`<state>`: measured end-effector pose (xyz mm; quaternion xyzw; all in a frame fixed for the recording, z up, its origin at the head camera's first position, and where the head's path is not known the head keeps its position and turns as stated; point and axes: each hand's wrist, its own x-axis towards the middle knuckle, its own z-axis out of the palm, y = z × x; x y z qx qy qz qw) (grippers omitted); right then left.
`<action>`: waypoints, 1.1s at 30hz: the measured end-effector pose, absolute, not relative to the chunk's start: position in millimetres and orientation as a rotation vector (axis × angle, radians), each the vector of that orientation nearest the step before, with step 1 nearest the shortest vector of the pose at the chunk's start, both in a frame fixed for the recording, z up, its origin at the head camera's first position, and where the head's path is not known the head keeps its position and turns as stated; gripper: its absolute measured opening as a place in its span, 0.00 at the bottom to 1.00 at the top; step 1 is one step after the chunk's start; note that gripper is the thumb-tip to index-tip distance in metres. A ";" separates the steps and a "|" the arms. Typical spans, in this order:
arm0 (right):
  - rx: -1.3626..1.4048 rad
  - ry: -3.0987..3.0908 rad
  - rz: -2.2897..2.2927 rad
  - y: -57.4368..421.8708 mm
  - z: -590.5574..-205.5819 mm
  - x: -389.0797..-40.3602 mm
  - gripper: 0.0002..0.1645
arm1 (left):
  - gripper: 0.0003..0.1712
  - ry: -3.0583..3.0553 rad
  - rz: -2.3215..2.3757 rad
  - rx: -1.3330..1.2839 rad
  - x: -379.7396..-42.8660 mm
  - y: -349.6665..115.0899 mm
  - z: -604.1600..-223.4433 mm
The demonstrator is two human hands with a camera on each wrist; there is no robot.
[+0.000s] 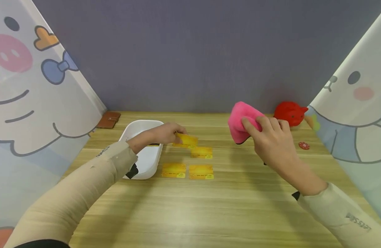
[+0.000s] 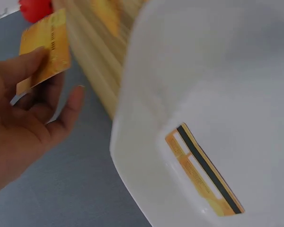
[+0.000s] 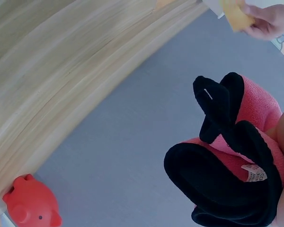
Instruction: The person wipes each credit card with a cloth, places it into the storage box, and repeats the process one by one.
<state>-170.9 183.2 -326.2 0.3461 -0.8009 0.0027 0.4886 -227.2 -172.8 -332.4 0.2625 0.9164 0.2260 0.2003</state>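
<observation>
Head view shows the wooden table (image 1: 190, 215) stretching up to a grey wall, with the white tray (image 1: 143, 160) on its left half. Over the table, the right hand (image 1: 272, 139) is closed on a pink cloth, thumb against fingers, while the left hand (image 1: 166, 133) reaches across the tray, thumb and fingers pinching a card, the other fingers partly spread. The cloth (image 1: 244, 121), edged in black, hangs folded clear of the surface; holding it up and off to the side should keep its loose folds from sweeping anything away. A red pig (image 1: 290, 113) stands at the back right, and a brown wallet (image 1: 109, 120) lies at the back left, beyond the tray. The held card (image 1: 188, 141) is just right of the tray; a light pinch, thumb on one face and fingers behind, ought to keep it flat without bending, and raising it well above the rim would avoid a snag. Three loose cards (image 1: 201, 172) lie near it on the table, so the wrist had best stay high. Another, the striped card (image 2: 204, 170), lies inside the tray. Smallest is the red chip (image 1: 304, 145), in front of the pig.
</observation>
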 end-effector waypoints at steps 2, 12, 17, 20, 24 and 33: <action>0.835 -1.947 0.024 182.4 -326.6 -170.5 0.23 | 0.23 2.580 0.797 0.676 -224.2 -172.9 -328.5; 0.727 -1.801 0.170 161.5 -316.7 -169.2 0.17 | 0.22 2.506 1.631 0.423 -207.8 -151.9 -301.7; 0.724 -1.701 0.242 142.3 -307.1 -167.6 0.17 | 0.24 2.463 1.764 0.366 -202.3 -136.7 -293.3; 0.749 -1.649 0.261 130.4 -301.9 -167.5 0.17 | 0.24 2.427 1.838 0.373 -200.7 -128.7 -293.5; 0.795 -1.613 0.253 115.8 -298.9 -168.9 0.14 | 0.22 2.370 1.925 0.396 -196.6 -119.2 -294.7; 0.902 -1.688 0.083 105.6 -301.6 -171.2 0.18 | 0.19 2.307 1.999 0.420 -189.0 -112.8 -287.6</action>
